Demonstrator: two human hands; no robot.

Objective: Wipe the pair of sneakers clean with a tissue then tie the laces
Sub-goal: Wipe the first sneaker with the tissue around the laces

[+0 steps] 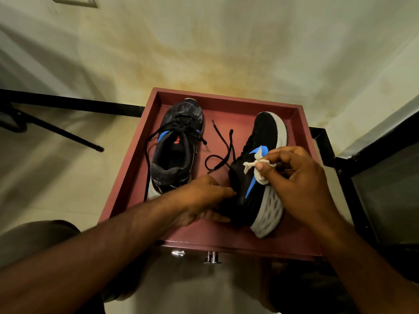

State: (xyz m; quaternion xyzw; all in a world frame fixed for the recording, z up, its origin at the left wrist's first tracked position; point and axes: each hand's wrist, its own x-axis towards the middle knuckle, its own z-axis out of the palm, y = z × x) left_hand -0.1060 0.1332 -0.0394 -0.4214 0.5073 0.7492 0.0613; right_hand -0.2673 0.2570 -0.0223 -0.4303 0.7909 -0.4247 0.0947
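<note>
Evidently the right-hand sneaker (256,177), at lower right of centre in the frame, is tipped onto its side so its blue-swooshed flank and grey sole face up for wiping. The left hand (201,200) wraps around its heel end, seemingly to steady it, though the fingers disappear behind the black upper and I cannot tell how tightly they close. The right hand (299,177) pinches a crumpled white tissue (258,166) between thumb and fingertips, pressing it against the swoosh. The other sneaker (176,143) stands upright at centre left, its toe scuffed with pale marks. Both sit in a reddish-brown tray (127,177), probably to catch dirt. Black laces (223,143) trail loose and untied between the shoes. Dim lighting blurs the black fabric, so any remaining grime is hard to judge.
</note>
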